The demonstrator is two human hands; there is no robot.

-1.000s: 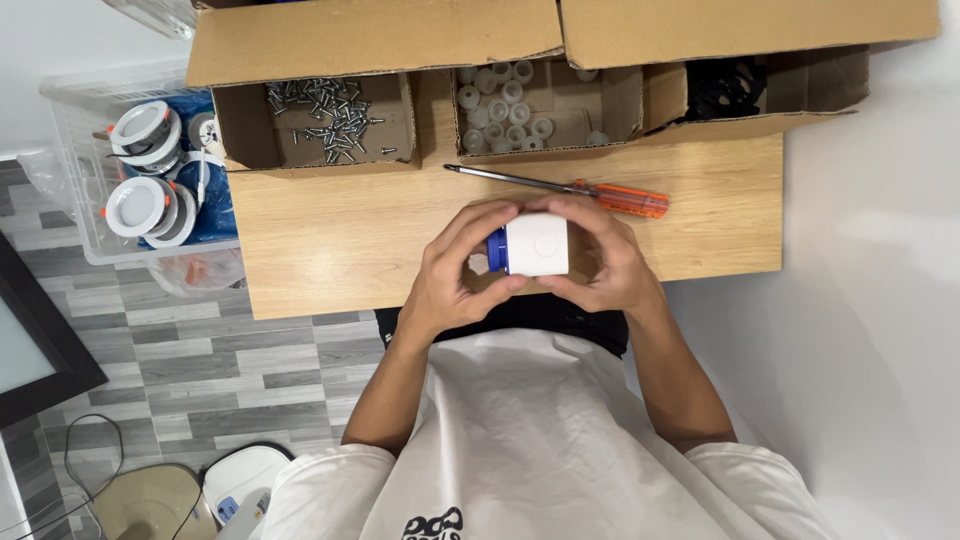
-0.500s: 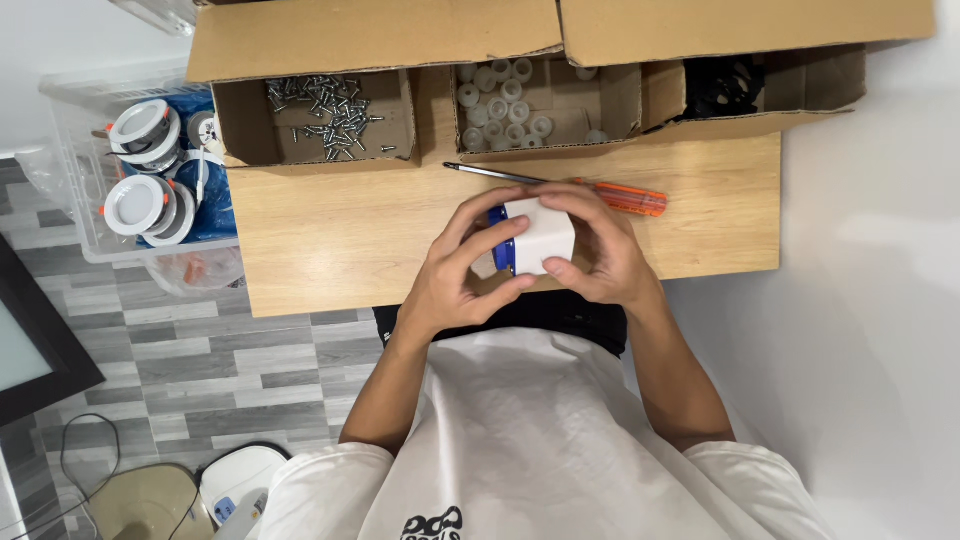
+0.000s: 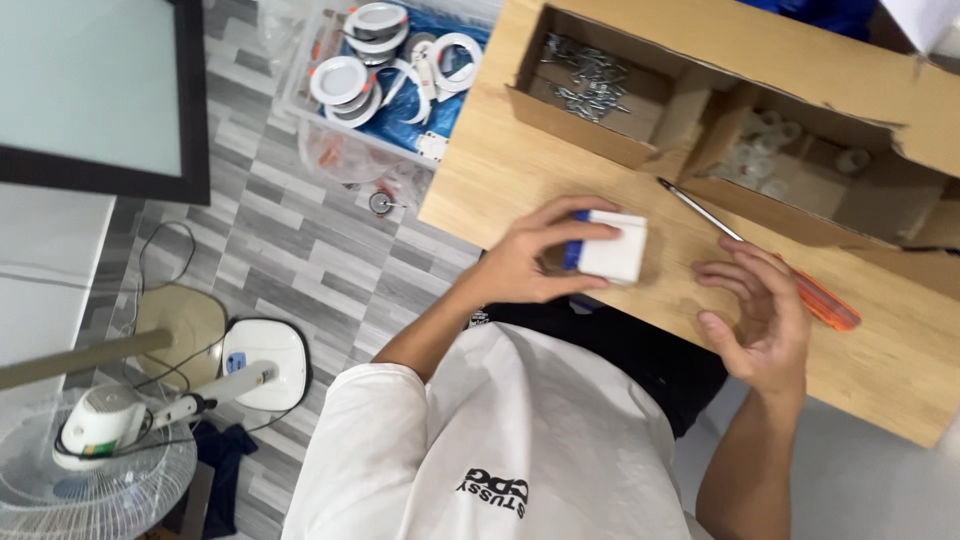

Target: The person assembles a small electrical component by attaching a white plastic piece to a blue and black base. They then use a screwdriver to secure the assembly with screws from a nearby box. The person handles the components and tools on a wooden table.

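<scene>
A grey tiled floor (image 3: 290,250) fills the left of the view, with a dark-framed glass panel (image 3: 90,95) lying at the far left and a white electric fan (image 3: 110,440) with its base and cable at the near left. To the right stands a light wooden table (image 3: 500,170), running off to the right edge. Along its far side sits a long open cardboard box (image 3: 700,90) split into compartments: the left one holds a heap of metal screws (image 3: 590,80), the one to its right holds small white ring-shaped parts (image 3: 780,150). On the floor just left of the table is a clear plastic bin (image 3: 390,70) with round white lamp housings on blue wrapping.

The person, in a white shirt (image 3: 500,450), sits at the near edge of the table. The left hand (image 3: 530,265) is closed around a small white box with a blue end (image 3: 610,245), fingers over its far side and thumb under its near side, holding it just above the tabletop near the table's near edge. The right hand (image 3: 760,310) hangs open and empty just right of the box, palm turned toward it, fingers loosely curled, not touching it. An orange-handled screwdriver (image 3: 760,260) lies on the table beyond the right hand, its metal shaft pointing far-left toward the cardboard box; part of its handle is hidden behind the fingers.
</scene>
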